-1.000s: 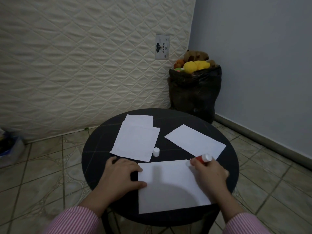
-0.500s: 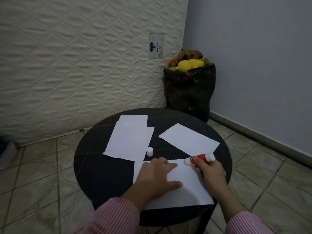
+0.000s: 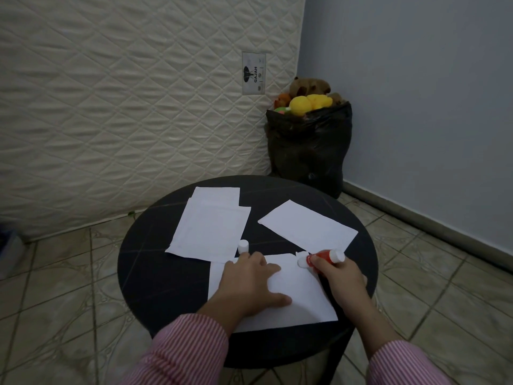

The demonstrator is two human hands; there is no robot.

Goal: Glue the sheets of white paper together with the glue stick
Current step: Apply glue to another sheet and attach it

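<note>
One flat white paper sheet [image 3: 294, 295] lies at the near edge of the round black table [image 3: 155, 273], pinned under the spread, released fingers of the left hand [image 3: 249, 282], likely to stop it sliding. The right hand [image 3: 342, 279] grasps the red glue stick [image 3: 319, 257], tip touching the sheet's far right corner.

One head-worn view; looks forward and down, near the round table [image 3: 144, 273]; wide-angle.
</note>
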